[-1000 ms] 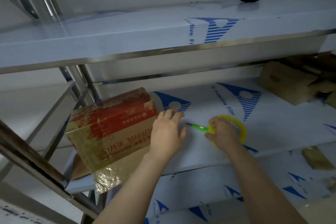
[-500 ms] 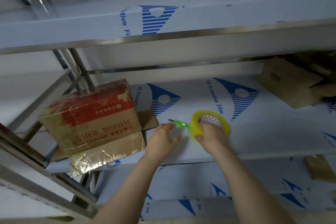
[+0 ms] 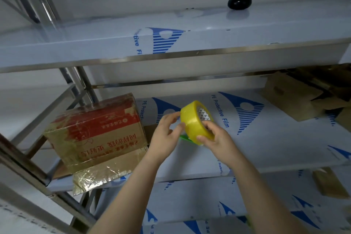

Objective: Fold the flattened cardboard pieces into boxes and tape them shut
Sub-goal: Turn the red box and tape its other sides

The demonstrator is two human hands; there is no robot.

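Tape roll (image 3: 190, 121), core facing up-right, right hand (image 3: 218, 138) fingers curled round it, left hand (image 3: 165, 135) pinching rim

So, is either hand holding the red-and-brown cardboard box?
No, the left hand and right hand are both on the yellow tape roll; the red-and-brown cardboard box sits apart on the white shelf.

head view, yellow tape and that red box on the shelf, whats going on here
A person's right hand grips a yellow roll of packing tape above the white film-covered shelf, while the left hand pinches at its outer face, probably hunting for the loose end. A green utility knife peeks out just below the roll. The red and brown cardboard box at the shelf's left end is folded and heavily taped.
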